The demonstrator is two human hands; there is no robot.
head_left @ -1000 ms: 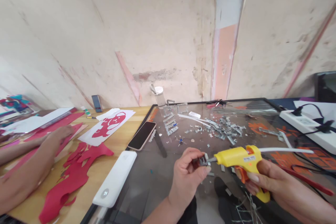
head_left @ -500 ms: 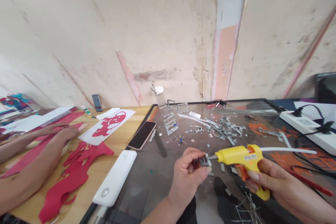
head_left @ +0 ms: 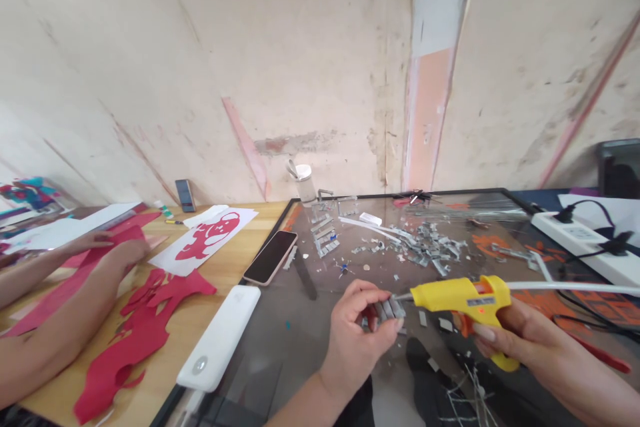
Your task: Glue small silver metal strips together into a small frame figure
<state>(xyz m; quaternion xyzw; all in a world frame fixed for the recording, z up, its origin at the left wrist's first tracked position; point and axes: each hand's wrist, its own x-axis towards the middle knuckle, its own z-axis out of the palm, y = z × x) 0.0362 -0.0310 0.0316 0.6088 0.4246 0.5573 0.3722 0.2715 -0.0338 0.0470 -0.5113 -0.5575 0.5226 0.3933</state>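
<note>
Lower centre to lower right: two hands of the wearer, left hand [head_left: 357, 327] and right hand [head_left: 525, 337], one grey ribbed piece [head_left: 391, 309], one yellow glue gun [head_left: 463, 297]. Far left: two co-worker's hands [head_left: 133, 252]. Left half: two smartphones [head_left: 270, 258], one red animal cutout [head_left: 207, 238]. Right edge: one power strip [head_left: 583, 240], two black plugs [head_left: 566, 214]. Right of centre: grey scraps [head_left: 435, 247], too many to count.

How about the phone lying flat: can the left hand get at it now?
Probably yes: nothing tall stands between the left hand and the phone, though that hand holds a small grey piece.
</note>
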